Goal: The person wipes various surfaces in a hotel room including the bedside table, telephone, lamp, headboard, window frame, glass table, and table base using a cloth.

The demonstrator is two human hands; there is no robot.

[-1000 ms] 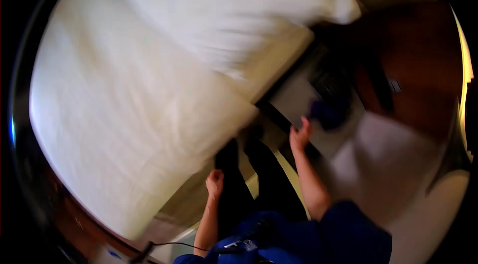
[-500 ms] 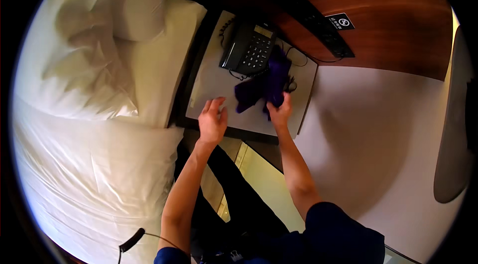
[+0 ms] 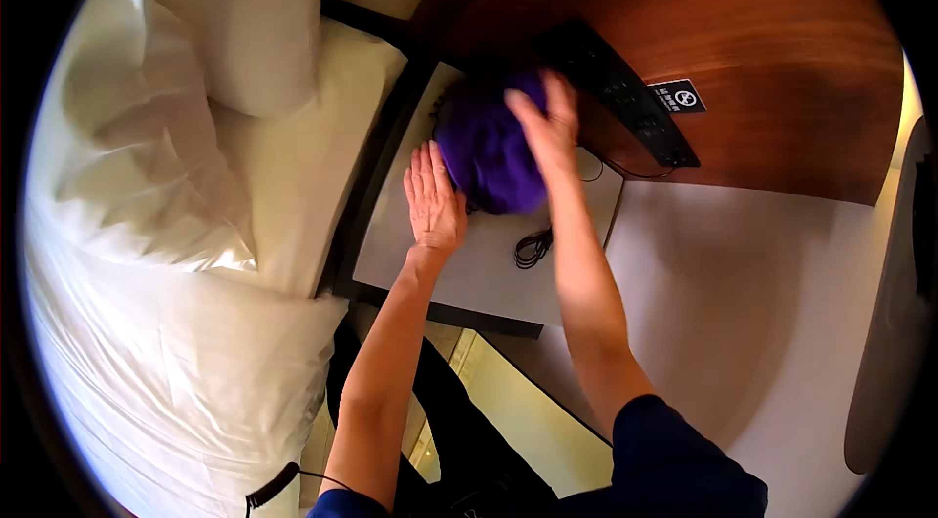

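A purple cloth lies bunched over the desk telephone, which it hides from view. My left hand is open, its fingers straight and close together, along the cloth's left edge on the bedside table. At the cloth's upper right is my right hand, slightly blurred, with thumb and fingers spread apart against the fabric. A coiled black cable rests on the tabletop below the cloth, near my right forearm.
To the left is a bed with white sheets and pillows. A black socket panel and a small black sign are on the curved wooden wall. A pale curved surface adjoins the table on the right.
The purple cloth has moved from beside the telephone to on top of it, spread wider. Both hands have moved farther forward; my right hand has loosened its grip. The coiled cable is now uncovered.
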